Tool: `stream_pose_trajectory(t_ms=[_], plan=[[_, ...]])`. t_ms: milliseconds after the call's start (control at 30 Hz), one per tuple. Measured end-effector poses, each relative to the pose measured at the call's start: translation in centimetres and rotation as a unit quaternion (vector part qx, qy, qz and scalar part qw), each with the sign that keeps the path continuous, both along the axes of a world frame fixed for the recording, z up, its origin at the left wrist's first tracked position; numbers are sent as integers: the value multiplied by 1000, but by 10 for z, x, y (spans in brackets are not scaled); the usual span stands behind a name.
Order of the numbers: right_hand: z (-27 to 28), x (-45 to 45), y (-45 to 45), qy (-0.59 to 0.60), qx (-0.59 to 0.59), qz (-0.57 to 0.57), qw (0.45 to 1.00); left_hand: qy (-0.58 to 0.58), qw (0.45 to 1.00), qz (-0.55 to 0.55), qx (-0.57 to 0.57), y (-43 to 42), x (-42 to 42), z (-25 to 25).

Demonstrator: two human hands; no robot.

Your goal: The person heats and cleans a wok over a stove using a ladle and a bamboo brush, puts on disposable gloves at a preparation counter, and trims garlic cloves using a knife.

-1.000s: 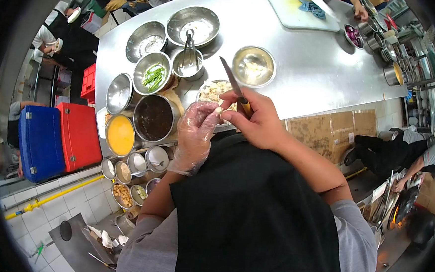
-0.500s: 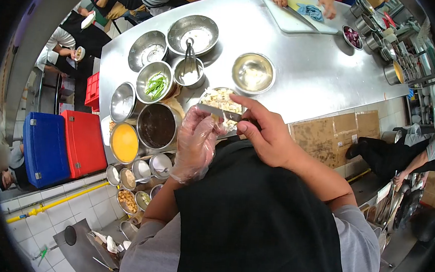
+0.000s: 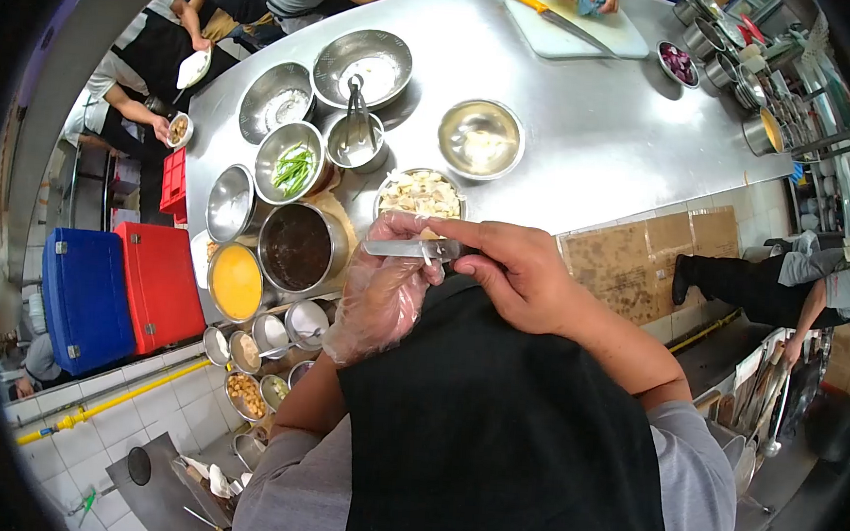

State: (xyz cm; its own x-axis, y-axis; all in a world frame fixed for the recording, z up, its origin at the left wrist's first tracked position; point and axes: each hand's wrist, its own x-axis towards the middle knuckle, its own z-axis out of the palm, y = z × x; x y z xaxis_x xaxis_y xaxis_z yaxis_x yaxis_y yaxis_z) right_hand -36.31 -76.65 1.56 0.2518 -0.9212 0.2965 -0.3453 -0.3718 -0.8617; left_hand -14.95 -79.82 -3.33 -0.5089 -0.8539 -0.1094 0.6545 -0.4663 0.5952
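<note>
My left hand (image 3: pixel 379 297), in a clear plastic glove, is closed with its fingertips pinching a small pale piece (image 3: pixel 433 235), mostly hidden by the fingers. A short-bladed knife (image 3: pixel 397 249) is in my bare right hand (image 3: pixel 522 271), its blade lying across the left fingers and pointing left. Index finger and thumb of that hand press along the knife's dark handle end. Just beyond both hands stands a metal bowl of pale, cut pieces (image 3: pixel 422 193), perhaps garlic. Farther back is a metal bowl (image 3: pixel 481 138) with a little pale matter in its bottom.
Left of my hands stand a pot of dark sauce (image 3: pixel 296 246), yellow liquid (image 3: pixel 237 281), green vegetable strips (image 3: pixel 295 167) and tongs (image 3: pixel 357 106) in a pot. At the far side, a co-worker's hands hold a blue cloth (image 3: pixel 591 3) by a cutting board (image 3: pixel 566 36) bearing a yellow-handled knife (image 3: pixel 547 13).
My knife has come down closer to me, lower over the gloved fingers, uncovering more of the bowl. The co-worker's hand has left the yellow-handled knife and both hands now hold the blue cloth.
</note>
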Motion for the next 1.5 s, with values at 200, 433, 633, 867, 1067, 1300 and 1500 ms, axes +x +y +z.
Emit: stream_pose_trajectory(t_ms=[200, 433, 633, 867, 1067, 1300, 1500], plan=[[2, -5, 6, 8, 3, -2, 1000, 9, 999, -17, -26, 4, -6, 2], [1, -13, 11, -49, 27, 26, 998, -17, 998, -50, -22, 1, 0, 15], [8, -17, 11, -16, 42, 37, 998, -22, 997, -66, -12, -2, -1, 9], [-4, -15, 6, -31, 34, 35, 998, -11, 998, -59, 11, -2, -2, 4], [-8, -13, 3, -87, 91, 61, 990, -41, 998, -42, -19, -4, 2, 7], [-12, -7, 1, -93, 109, 50, 988, -45, 997, -30, -47, -4, 7, -4], [-28, 7, 3, -256, 216, 29, 942, -98, 993, -42, -47, -9, 11, 0]])
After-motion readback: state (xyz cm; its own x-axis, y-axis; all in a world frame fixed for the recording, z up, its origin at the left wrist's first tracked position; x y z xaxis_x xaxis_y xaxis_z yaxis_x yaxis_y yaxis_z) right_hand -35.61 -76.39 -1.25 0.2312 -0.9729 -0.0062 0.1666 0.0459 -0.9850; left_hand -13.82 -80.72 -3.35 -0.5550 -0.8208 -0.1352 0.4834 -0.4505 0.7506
